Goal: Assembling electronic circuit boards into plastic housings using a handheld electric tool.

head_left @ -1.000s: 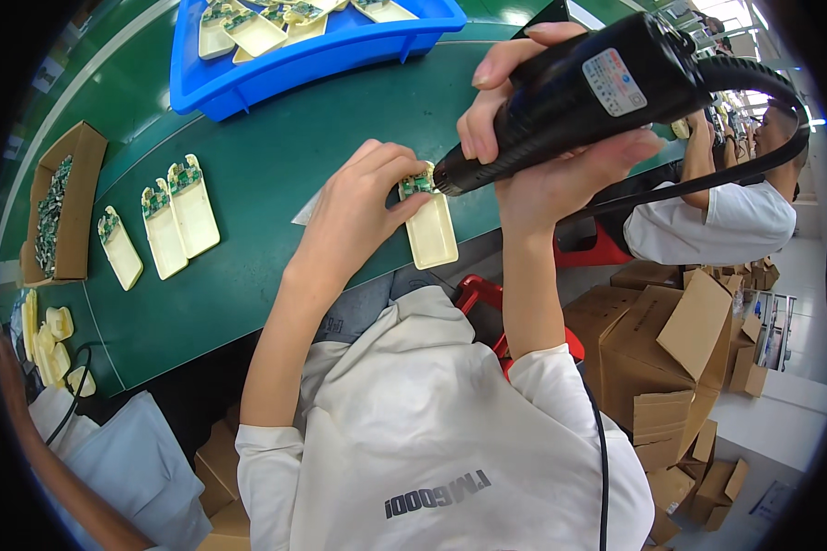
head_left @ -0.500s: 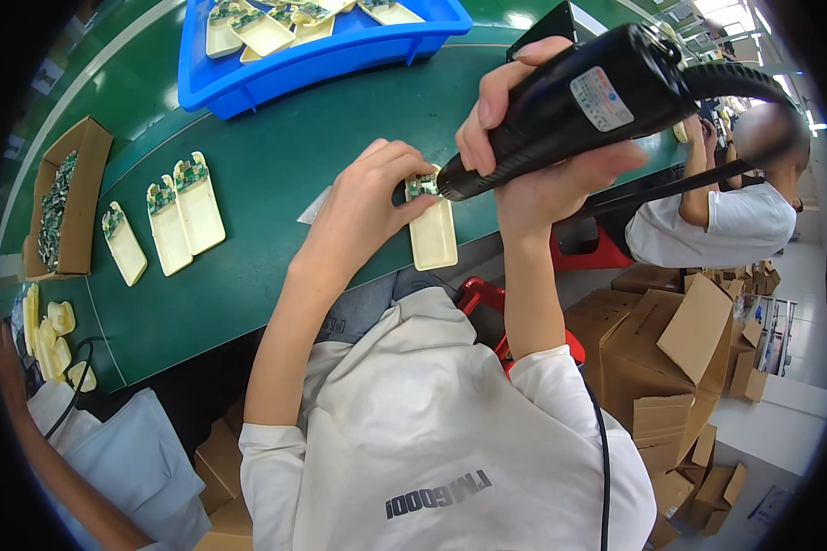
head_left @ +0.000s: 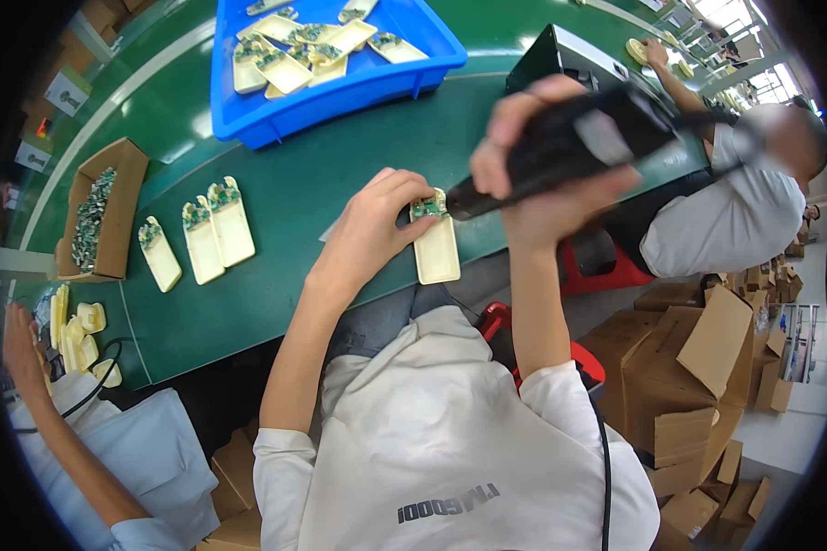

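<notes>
At the far left edge a co-worker's hand (head_left: pixel 26 354) is raised, below a posted sheet (head_left: pixel 67 92) whose print is too small for me to read. Next comes a cardboard box (head_left: pixel 119 220) of small green boards, then three cream casings (head_left: pixel 234 234) lying on the green table, and a blue tray (head_left: pixel 285 121) of more at the upper middle. In the centre, the left hand (head_left: pixel 369 220) is nearly closed, thumb and fingers pinching the board end of a cream casing (head_left: pixel 438 257), which lies just right of that hand. Below it, dark lettering (head_left: pixel 446 507) crosses the white shirt upside down. Right of centre, the blurred right hand (head_left: pixel 547 209) wraps round a black tool (head_left: pixel 574 147), its pale label (head_left: pixel 604 138) smeared past reading; the tip sits beside the casing's board end, whether touching I can't tell.
</notes>
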`<state>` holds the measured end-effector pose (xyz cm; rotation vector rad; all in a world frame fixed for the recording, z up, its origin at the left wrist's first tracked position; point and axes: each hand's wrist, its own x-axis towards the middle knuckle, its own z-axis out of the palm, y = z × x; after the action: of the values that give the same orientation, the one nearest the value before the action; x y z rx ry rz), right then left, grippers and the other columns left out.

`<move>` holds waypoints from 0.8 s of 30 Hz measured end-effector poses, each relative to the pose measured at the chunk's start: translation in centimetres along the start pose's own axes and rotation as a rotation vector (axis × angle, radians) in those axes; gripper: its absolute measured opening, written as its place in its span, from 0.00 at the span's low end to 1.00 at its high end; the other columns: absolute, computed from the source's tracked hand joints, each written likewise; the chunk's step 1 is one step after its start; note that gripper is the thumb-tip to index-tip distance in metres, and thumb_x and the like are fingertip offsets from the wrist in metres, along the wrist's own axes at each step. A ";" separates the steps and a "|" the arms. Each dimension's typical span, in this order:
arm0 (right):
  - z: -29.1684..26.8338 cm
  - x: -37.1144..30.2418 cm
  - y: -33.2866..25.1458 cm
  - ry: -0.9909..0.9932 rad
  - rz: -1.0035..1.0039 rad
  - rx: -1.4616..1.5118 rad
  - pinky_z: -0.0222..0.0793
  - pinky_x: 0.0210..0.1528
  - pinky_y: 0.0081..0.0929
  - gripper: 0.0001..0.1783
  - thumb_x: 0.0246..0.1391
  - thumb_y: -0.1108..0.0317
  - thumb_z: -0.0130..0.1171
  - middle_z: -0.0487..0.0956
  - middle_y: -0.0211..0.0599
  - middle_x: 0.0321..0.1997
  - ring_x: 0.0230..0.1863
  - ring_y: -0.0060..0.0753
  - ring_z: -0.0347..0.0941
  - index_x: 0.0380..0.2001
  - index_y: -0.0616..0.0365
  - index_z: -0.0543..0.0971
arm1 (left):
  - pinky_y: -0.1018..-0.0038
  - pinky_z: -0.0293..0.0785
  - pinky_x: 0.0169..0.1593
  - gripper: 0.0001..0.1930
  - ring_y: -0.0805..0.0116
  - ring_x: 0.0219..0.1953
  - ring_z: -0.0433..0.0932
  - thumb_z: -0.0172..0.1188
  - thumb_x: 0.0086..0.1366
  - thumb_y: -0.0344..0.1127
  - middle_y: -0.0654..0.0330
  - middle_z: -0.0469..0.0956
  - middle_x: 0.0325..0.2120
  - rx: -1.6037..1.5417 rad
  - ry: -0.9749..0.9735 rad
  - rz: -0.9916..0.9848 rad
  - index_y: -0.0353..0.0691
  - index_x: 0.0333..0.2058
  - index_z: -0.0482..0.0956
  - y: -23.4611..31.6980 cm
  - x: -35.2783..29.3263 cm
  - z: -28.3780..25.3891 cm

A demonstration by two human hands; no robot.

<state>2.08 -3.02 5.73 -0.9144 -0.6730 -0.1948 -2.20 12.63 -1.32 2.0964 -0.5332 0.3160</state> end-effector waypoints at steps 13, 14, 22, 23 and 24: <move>-2.3 -1.3 -5.8 -0.023 -0.198 0.073 0.59 0.11 0.23 0.50 0.48 0.22 0.49 0.69 0.43 0.31 0.11 0.26 0.62 0.51 0.61 0.65 | 0.71 0.73 0.42 0.19 0.65 0.38 0.77 0.66 0.60 0.43 0.55 0.80 0.39 0.688 0.509 -0.034 0.36 0.45 0.79 -3.0 7.3 -16.3; -2.7 -1.6 -5.9 -0.001 -0.189 0.059 0.58 0.11 0.23 0.50 0.48 0.22 0.49 0.69 0.43 0.31 0.11 0.26 0.61 0.51 0.61 0.65 | 0.71 0.73 0.43 0.20 0.65 0.39 0.76 0.65 0.60 0.43 0.56 0.79 0.40 0.657 0.392 -0.104 0.38 0.47 0.78 -2.1 6.1 -17.0; -4.6 -2.7 -5.9 0.143 -0.144 0.009 0.58 0.11 0.22 0.50 0.47 0.20 0.49 0.69 0.42 0.32 0.11 0.24 0.61 0.51 0.60 0.66 | 0.68 0.70 0.54 0.20 0.62 0.50 0.77 0.67 0.54 0.28 0.58 0.80 0.45 0.603 0.115 -0.330 0.36 0.47 0.78 -3.6 -5.4 -16.9; -4.6 -2.6 -6.1 0.159 -0.141 0.000 0.58 0.11 0.22 0.50 0.46 0.20 0.49 0.69 0.42 0.32 0.11 0.24 0.60 0.51 0.59 0.66 | 0.68 0.70 0.54 0.19 0.62 0.50 0.77 0.67 0.53 0.27 0.58 0.81 0.45 0.601 0.093 -0.355 0.35 0.46 0.78 -3.9 -5.7 -16.8; -4.7 -2.6 -6.1 0.161 -0.145 -0.007 0.58 0.11 0.22 0.50 0.46 0.20 0.49 0.69 0.42 0.32 0.11 0.24 0.60 0.51 0.59 0.66 | 0.68 0.70 0.54 0.19 0.62 0.50 0.77 0.67 0.53 0.27 0.58 0.81 0.45 0.596 0.091 -0.349 0.35 0.46 0.78 -4.1 -5.8 -16.9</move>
<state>-0.43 -10.76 6.25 -0.8467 -0.5892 -0.3958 -5.60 30.25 2.45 2.6786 0.0004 0.3967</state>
